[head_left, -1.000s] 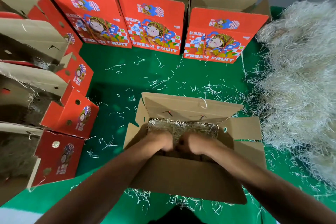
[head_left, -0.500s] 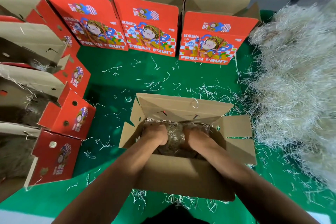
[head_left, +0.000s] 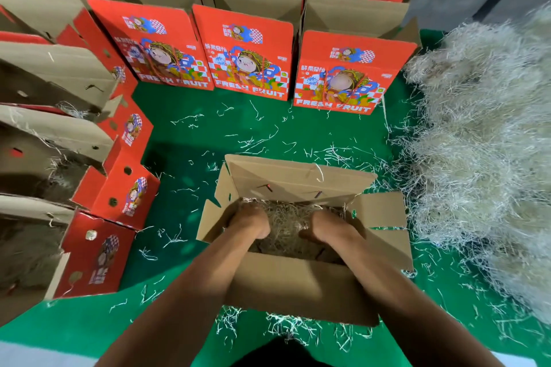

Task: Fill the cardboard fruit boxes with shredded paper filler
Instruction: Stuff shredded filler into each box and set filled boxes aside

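Note:
An open brown cardboard box (head_left: 298, 286) stands on the green floor right in front of me, flaps up. A layer of pale shredded paper (head_left: 287, 220) lies inside it. Both my hands reach down into the box. My left hand (head_left: 249, 222) digs into the paper on the left side, and my right hand (head_left: 326, 228) digs into it on the right. On both hands the fingers curl down into the filler, so the fingertips are hidden. A big heap of shredded paper (head_left: 483, 158) is piled to the right of the box.
Red "FRESH FRUIT" boxes (head_left: 249, 53) stand in rows at the back. More open boxes (head_left: 119, 197) line the left side, some with filler inside. Loose paper strands are scattered over the green floor (head_left: 185, 194).
My two hands, close together in the middle of the box a second ago, have moved apart toward its left and right sides, uncovering filler between them. The view has shifted slightly.

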Available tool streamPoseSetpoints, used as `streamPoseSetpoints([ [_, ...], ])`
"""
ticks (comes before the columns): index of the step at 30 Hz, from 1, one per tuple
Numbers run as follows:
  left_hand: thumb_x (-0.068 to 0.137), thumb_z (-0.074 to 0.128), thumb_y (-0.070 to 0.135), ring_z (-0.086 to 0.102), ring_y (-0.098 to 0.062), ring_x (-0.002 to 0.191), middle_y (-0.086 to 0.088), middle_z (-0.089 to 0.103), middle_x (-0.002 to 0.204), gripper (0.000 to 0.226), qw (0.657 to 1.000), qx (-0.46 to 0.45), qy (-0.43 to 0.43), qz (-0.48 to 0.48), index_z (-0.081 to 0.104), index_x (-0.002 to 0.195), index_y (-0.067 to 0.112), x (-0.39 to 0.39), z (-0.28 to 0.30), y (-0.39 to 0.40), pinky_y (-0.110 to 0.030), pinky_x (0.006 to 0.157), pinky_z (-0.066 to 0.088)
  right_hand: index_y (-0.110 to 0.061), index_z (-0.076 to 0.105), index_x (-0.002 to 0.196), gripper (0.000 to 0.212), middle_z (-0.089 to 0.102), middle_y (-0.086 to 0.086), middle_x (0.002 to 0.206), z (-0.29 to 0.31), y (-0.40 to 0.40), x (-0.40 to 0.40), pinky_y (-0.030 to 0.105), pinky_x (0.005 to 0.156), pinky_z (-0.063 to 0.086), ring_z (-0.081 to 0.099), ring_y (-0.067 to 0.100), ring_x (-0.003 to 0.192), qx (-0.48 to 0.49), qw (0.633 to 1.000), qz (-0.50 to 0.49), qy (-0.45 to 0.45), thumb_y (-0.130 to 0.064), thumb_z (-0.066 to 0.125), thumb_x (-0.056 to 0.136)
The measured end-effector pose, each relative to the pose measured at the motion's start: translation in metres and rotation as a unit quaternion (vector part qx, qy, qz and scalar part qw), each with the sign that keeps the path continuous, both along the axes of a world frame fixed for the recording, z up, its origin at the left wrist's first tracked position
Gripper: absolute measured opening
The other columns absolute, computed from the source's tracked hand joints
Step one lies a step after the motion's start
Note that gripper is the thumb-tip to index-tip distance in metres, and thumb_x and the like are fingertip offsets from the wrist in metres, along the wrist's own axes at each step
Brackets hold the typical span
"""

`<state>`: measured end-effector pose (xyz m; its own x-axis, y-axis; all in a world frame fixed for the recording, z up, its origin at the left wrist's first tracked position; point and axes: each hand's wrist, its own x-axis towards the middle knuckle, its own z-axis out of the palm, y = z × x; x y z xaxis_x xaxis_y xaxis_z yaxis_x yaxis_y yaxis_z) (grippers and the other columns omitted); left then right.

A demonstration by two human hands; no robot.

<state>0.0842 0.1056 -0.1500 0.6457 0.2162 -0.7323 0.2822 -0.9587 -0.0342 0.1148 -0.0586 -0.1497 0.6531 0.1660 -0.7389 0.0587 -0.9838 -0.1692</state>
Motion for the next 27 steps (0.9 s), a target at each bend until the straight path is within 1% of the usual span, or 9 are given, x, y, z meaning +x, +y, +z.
streamPoseSetpoints([
  [3, 0.091, 0.057, 0.012, 0.068, -0.022, 0.091, -0.009, 0.069, 0.101, 0.024, 0.998, -0.008, -0.057, 0.002, 0.069, 0.110, 0.006, -0.003, 0.004, -0.002, -0.033, 0.082, 0.057, -0.006, 0.065, 0.118, 0.033, 0.066, 0.015, 0.123, -0.008, -0.003, -0.007, 0.033, 0.086, 0.053, 0.065, 0.030, 0.109, -0.042, 0.998, 0.035, -0.041, -0.001, 0.055, 0.087],
  [4, 0.091, 0.057, 0.011, 0.068, -0.022, 0.090, -0.008, 0.069, 0.100, 0.025, 0.998, -0.010, -0.065, 0.007, 0.068, 0.112, 0.006, -0.004, 0.004, -0.004, -0.031, 0.080, 0.057, -0.005, 0.063, 0.122, 0.036, 0.064, 0.016, 0.126, -0.011, -0.001, -0.010, 0.035, 0.089, 0.052, 0.063, 0.031, 0.112, -0.053, 0.997, 0.056, -0.023, -0.001, 0.054, 0.088],
  [7, 0.094, 0.046, 0.005, 0.058, -0.029, 0.119, -0.017, 0.054, 0.136, 0.048, 0.998, -0.023, 0.037, -0.039, 0.043, 0.142, 0.001, -0.009, -0.001, -0.011, -0.033, 0.095, 0.050, -0.006, 0.055, 0.136, 0.038, 0.053, 0.013, 0.142, -0.021, -0.001, -0.019, 0.032, 0.101, 0.043, 0.054, 0.029, 0.127, -0.086, 0.991, 0.073, 0.074, -0.019, 0.050, 0.100],
  [10, 0.102, 0.035, 0.008, 0.047, -0.031, 0.130, -0.020, 0.038, 0.150, 0.049, 0.983, -0.005, 0.161, -0.092, 0.030, 0.150, -0.001, -0.011, 0.003, -0.011, -0.036, 0.105, 0.043, -0.010, 0.052, 0.141, 0.045, 0.048, 0.010, 0.148, -0.031, -0.007, -0.015, 0.031, 0.099, 0.042, 0.051, 0.027, 0.130, -0.115, 0.981, 0.084, 0.132, -0.031, 0.050, 0.101],
  [13, 0.101, 0.036, 0.018, 0.048, -0.030, 0.129, -0.014, 0.039, 0.151, 0.048, 0.979, -0.009, 0.162, -0.123, 0.038, 0.147, 0.005, -0.007, 0.011, -0.008, -0.036, 0.096, 0.044, -0.012, 0.056, 0.138, 0.047, 0.052, 0.008, 0.144, -0.035, -0.006, -0.011, 0.033, 0.095, 0.044, 0.054, 0.028, 0.125, -0.127, 0.972, 0.129, 0.147, -0.034, 0.056, 0.096],
  [16, 0.095, 0.041, 0.021, 0.044, -0.035, 0.133, -0.016, 0.032, 0.156, 0.057, 0.979, -0.013, 0.152, -0.132, 0.032, 0.151, 0.009, -0.003, 0.015, -0.013, -0.042, 0.105, 0.042, -0.008, 0.052, 0.142, 0.046, 0.051, 0.013, 0.145, -0.036, -0.001, -0.008, 0.037, 0.100, 0.045, 0.056, 0.033, 0.120, -0.105, 0.978, 0.141, 0.113, -0.017, 0.056, 0.097],
  [21, 0.097, 0.050, 0.020, 0.058, -0.026, 0.086, -0.013, 0.059, 0.116, 0.040, 0.972, -0.063, 0.187, -0.124, 0.056, 0.132, 0.002, -0.014, 0.003, -0.025, -0.036, 0.079, 0.050, -0.012, 0.063, 0.131, 0.038, 0.061, 0.012, 0.133, -0.038, 0.017, -0.027, 0.037, 0.098, 0.047, 0.061, 0.030, 0.116, 0.018, 0.983, 0.106, 0.146, -0.026, 0.055, 0.097],
  [25, 0.094, 0.054, 0.027, 0.061, -0.028, 0.084, -0.014, 0.060, 0.114, 0.043, 0.975, -0.063, 0.199, -0.076, 0.058, 0.128, 0.001, -0.021, -0.005, -0.023, -0.036, 0.079, 0.054, -0.016, 0.063, 0.128, 0.037, 0.063, 0.011, 0.130, -0.041, 0.013, -0.039, 0.036, 0.097, 0.047, 0.061, 0.028, 0.116, 0.031, 0.985, 0.080, 0.152, -0.028, 0.058, 0.094],
  [27, 0.092, 0.049, 0.021, 0.062, -0.032, 0.104, -0.017, 0.056, 0.132, 0.046, 0.983, -0.072, 0.159, -0.060, 0.052, 0.135, 0.003, -0.012, -0.001, -0.020, -0.040, 0.091, 0.053, -0.012, 0.065, 0.123, 0.033, 0.066, 0.013, 0.124, -0.030, 0.011, -0.025, 0.031, 0.083, 0.050, 0.064, 0.027, 0.101, 0.042, 0.992, 0.063, 0.098, -0.027, 0.058, 0.095],
])
